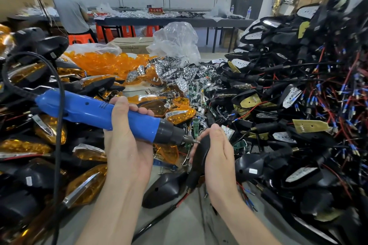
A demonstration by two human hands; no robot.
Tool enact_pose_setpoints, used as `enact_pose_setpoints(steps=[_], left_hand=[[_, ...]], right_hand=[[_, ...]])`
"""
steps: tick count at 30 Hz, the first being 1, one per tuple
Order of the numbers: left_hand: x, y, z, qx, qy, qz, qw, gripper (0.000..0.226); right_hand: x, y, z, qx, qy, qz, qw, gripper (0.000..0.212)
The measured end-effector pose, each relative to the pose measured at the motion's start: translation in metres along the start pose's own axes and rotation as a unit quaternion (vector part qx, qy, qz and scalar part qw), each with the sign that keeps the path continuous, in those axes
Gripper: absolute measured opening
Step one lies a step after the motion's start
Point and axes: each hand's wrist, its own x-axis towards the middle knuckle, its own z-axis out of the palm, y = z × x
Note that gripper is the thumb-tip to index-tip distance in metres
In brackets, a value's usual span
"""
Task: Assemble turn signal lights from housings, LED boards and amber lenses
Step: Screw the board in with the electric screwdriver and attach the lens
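Now the left grip [127,141] clenches round the blue screwdriver [95,111], its bit [194,141] touching the black housing [201,153] grasped in the right grip [219,157].

Blue plastic screwdriver [95,111], smooth; black housing [200,153], matt plastic; lenses [103,61] glossy amber.

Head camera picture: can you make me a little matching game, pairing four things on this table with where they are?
1 blue screwdriver
2 black housing
3 loose amber lenses
4 wired housings heap

A far side, left of middle
B held in the right hand
C piled at the right
D gripped in the left hand

Pairs: 1-D, 2-B, 3-A, 4-C
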Motion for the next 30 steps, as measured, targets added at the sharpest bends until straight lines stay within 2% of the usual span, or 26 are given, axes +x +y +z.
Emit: enact_pose_setpoints(steps=[10,19,25,30], left_hand=[[-0.0009,-0.0044,-0.0013,-0.007,0.022,-0.002,1.0,0.028],[-0.0033,-0.008,0.0006,-0.022,0.054,0.011,0.998,0.028],[-0.003,-0.0045,0.0061,-0.012,0.034,0.031,0.999,0.018],[-0.0047,-0.0052,0.004,-0.037,0.046,0.016,0.998,0.023]], right_hand=[[0.0011,0.0048,-0.0007,-0.01,0.014,0.006,1.0,0.046],[-0.0015,0.0044,0.0018,-0.016,0.023,-0.002,1.0,0.043],[-0.0029,0.0019,0.004,-0.007,0.009,-0.016,1.0,0.04],[-0.005,0.0044,0.0052,-0.015,0.024,-0.029,0.999,0.038]])
